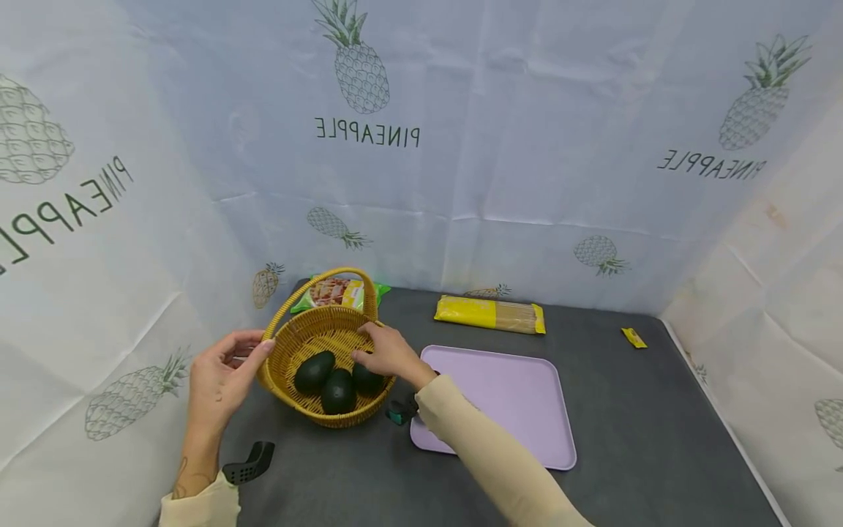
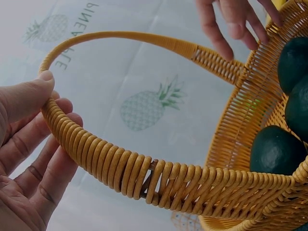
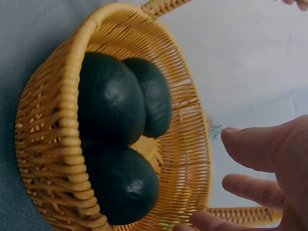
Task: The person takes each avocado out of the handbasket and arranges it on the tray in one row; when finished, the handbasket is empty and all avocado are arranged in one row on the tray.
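A yellow woven basket (image 1: pixel 342 420) stands on the left of the dark table, holding three dark green avocados (image 1: pixel 339 392). My left hand (image 1: pixel 224 380) pinches the left side of its arched handle (image 2: pixel 103 156) between thumb and fingers. Over the basket's right rim is my right hand (image 1: pixel 393 354), fingers spread and nothing between them. In the right wrist view, its thumb and fingers stand apart from the avocados (image 3: pixel 113 98); part of one avocado lies under this hand in the head view.
A lilac tray (image 1: pixel 507 395) lies right of the basket. Behind are a yellow-ended noodle pack (image 1: pixel 490 313) and a green-edged food packet (image 1: pixel 329 293), partly hidden by the handle. A small yellow sachet (image 1: pixel 634 337) lies far right. Printed cloth (image 1: pixel 500 168) walls the table.
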The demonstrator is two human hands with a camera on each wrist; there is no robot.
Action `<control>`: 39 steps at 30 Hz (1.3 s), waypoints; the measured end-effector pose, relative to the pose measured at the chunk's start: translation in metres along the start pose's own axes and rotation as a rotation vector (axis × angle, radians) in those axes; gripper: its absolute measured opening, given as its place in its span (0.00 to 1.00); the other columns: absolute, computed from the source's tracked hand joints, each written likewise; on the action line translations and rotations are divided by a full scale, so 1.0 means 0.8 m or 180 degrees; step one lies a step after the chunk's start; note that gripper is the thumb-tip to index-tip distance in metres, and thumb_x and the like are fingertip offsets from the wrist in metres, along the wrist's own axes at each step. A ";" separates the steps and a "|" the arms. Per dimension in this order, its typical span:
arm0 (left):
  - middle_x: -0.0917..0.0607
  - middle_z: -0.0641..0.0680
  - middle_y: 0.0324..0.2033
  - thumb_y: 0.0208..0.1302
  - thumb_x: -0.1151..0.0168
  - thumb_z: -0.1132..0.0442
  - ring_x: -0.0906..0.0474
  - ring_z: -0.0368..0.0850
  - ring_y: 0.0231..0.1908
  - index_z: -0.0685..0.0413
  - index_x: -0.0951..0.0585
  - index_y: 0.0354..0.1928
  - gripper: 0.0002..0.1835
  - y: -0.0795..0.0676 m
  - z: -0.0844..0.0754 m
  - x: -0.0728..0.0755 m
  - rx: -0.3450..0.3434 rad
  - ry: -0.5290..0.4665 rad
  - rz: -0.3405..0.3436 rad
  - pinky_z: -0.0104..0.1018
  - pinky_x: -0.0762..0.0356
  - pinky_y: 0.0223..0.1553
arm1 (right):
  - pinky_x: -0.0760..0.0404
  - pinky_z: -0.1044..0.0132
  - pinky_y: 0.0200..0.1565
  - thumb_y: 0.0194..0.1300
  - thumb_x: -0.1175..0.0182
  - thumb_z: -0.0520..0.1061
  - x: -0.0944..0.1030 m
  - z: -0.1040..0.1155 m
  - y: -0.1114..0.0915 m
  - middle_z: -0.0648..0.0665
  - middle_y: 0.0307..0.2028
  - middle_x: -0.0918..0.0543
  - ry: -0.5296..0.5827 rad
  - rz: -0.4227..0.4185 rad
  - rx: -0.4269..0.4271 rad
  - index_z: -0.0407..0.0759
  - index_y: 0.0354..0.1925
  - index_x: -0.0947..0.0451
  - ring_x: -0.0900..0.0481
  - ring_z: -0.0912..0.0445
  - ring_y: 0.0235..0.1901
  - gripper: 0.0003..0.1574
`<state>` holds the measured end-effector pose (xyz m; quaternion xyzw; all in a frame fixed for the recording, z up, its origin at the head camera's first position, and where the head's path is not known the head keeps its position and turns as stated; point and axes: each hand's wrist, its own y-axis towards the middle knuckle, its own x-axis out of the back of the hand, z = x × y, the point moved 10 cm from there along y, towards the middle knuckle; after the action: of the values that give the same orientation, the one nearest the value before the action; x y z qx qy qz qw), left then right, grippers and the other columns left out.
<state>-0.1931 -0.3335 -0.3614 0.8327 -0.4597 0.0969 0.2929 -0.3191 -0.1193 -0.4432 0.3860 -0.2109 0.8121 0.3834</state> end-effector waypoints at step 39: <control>0.15 0.34 0.32 0.64 0.28 0.59 0.20 0.27 0.33 0.51 0.12 0.45 0.09 -0.001 0.001 -0.002 -0.0090 0.0015 -0.0005 0.19 0.25 0.34 | 0.18 0.55 0.53 0.63 0.27 0.49 -0.059 -0.018 0.017 0.44 0.56 0.18 -0.0625 0.0446 -0.0332 0.48 0.65 0.25 0.19 0.49 0.55 0.34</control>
<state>-0.1933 -0.3325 -0.3633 0.8286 -0.4597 0.0922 0.3058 -0.3171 -0.1402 -0.4897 0.4275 -0.3158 0.7832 0.3228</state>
